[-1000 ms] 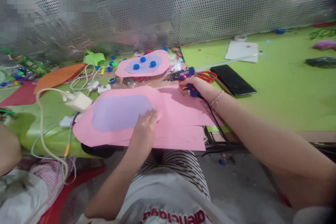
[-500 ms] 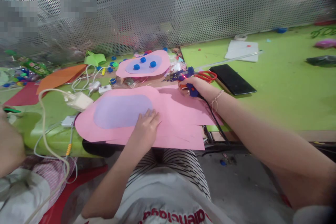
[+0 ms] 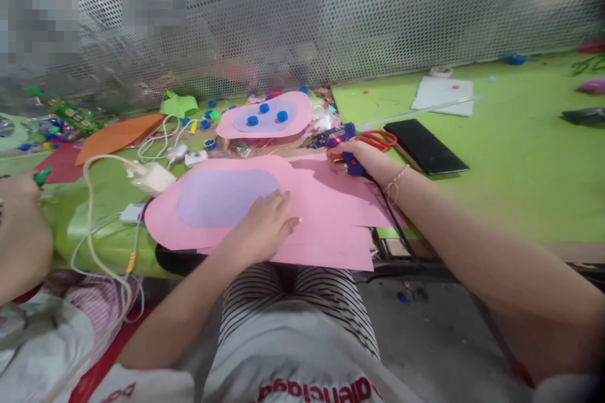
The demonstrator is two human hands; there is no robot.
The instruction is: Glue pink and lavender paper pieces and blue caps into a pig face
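Observation:
My right hand (image 3: 347,157) is wrapped round a blue glue gun (image 3: 354,165) with a lit red light and a black cord. The gun's nozzle points left, above the pink sheets. Flat on the pink paper (image 3: 326,239) rests my left hand (image 3: 269,223), fingers stretched out, at the right edge of a lilac paper oval (image 3: 222,197). That oval lies on a rounded pink cutout. Just beyond, a smaller pink cutout (image 3: 302,116) bears a lilac oval with three blue bottle caps (image 3: 264,108) on it.
Right of the glue gun are red-handled scissors (image 3: 378,138) and a black phone-like slab (image 3: 425,146). A white adapter (image 3: 154,177) with cables lies left, near orange paper (image 3: 116,137). A co-worker's hand (image 3: 23,233) is at far left. A perforated metal panel (image 3: 283,25) stands behind.
My left hand has turned, its thumb now spread out to the right on the pink paper. My right hand keeps hold of the glue gun. The whole view has shifted slightly.

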